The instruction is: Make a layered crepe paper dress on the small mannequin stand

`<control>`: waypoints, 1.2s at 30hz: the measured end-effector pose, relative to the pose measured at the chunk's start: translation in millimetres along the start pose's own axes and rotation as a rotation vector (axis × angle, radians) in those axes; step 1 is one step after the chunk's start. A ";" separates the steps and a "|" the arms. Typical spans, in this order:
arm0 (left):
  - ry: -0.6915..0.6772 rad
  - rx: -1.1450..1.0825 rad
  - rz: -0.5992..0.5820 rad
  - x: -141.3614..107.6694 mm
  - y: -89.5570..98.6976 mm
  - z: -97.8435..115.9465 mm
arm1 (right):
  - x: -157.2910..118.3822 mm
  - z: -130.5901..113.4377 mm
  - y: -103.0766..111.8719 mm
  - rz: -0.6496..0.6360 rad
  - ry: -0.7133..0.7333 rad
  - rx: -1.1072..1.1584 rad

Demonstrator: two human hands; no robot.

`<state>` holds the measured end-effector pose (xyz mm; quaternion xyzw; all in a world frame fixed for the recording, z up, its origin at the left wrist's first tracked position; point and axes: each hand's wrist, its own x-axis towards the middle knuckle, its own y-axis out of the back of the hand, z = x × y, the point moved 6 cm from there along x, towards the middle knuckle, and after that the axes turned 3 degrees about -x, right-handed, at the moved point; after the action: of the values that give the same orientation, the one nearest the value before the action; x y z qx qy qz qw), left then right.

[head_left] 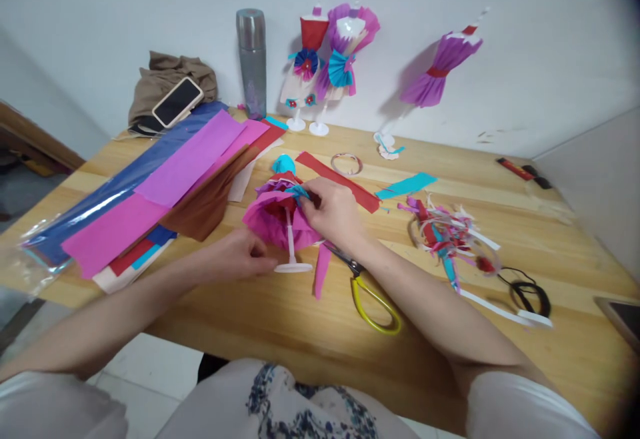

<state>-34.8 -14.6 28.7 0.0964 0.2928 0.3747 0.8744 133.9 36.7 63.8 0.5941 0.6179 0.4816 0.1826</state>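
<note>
A small dress form in pink, purple and red crepe paper lies tilted away from me, its white stand base towards me. My right hand is closed in a pinch on a blue paper piece at the dress's waist. My left hand is loosely curled at the left of the base, thumb and forefinger apart, fingertips at or just beside its edge; whether they touch is unclear. Under my right wrist lie yellow-handled scissors, beside a pink paper strip.
Crepe paper sheets are piled at left, near a phone and a brown cloth. Along the wall stand a grey bottle and dressed forms. Paper scraps, a tape ring and a black cord lie rightward.
</note>
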 end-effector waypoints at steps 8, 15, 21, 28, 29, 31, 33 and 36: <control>-0.721 0.701 1.009 -50.7 46.7 68.1 | 5.4 2.7 5.2 0.042 0.003 0.105; -0.897 0.951 0.987 -5.5 35.3 55.4 | 18.8 -7.3 -4.1 0.048 0.206 0.154; -1.025 1.018 0.937 -12.9 18.3 46.9 | 26.9 -9.7 -7.9 -0.001 0.166 0.144; -1.037 0.969 0.974 -6.5 19.3 43.3 | 27.1 -15.3 -7.2 -0.068 0.300 0.196; -1.008 0.936 0.954 -3.5 20.4 41.4 | 27.4 -15.2 -6.8 -0.078 0.300 0.197; -0.954 0.908 0.905 1.8 21.0 36.8 | 28.3 -14.5 -5.7 -0.084 0.283 0.198; -0.923 0.936 0.858 4.6 19.5 32.2 | 29.5 -13.5 -4.7 -0.071 0.260 0.201; -0.907 0.991 0.790 6.4 17.1 27.8 | 31.3 -11.1 -5.2 -0.041 0.219 0.203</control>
<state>-25.2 3.4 55.0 0.7170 -0.0164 0.4079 0.5651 115.0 61.8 75.6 0.5405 0.6919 0.4745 0.0628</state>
